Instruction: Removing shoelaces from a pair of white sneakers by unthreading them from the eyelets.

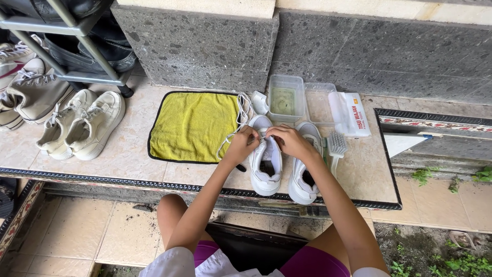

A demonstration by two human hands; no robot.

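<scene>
Both hands meet, fingers pinched, at the middle of the view

The left hand (243, 143) sits at about 9 o'clock of the right hand (287, 139), the two nearly touching, knuckles up and fingers curled inward toward each other in a pinching grip. The left forearm runs down toward 7 o'clock to a bent elbow just above the left knee; the right forearm slants down toward 5 o'clock. Both arms are bare to the short white sleeves at the bottom edge. Bare thighs and knees show between the arms, the person crouched or seated low
</scene>
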